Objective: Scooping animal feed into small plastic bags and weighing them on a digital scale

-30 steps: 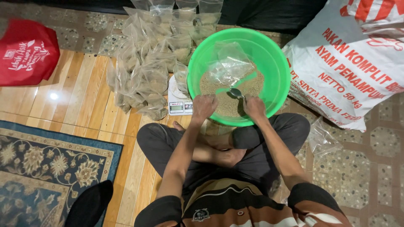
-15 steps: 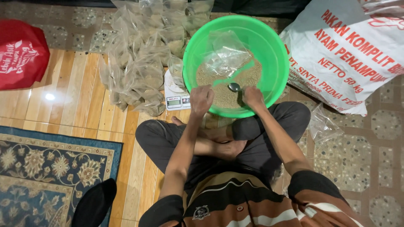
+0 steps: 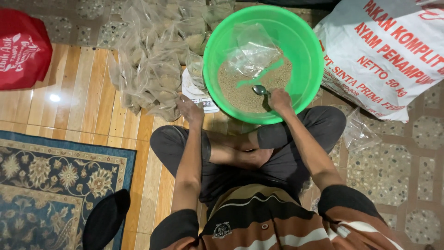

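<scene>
Our right hand (image 3: 280,100) grips the spoon (image 3: 260,90) over the grain in the bowl (image 3: 311,74), while our left hand (image 3: 190,109) rests loosely open on the scale (image 3: 196,95) beside it.

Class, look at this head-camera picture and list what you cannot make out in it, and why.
- Scale: head view; mostly covered by the left hand, clear filled bags and green basin; display unreadable.
- Spoon: handle hidden inside the right hand.
- White sack: cut off by top and right edges.
- Red bag: cut off by the left edge.
- Clear bag in the basin: contents unclear through crumpled plastic.
</scene>
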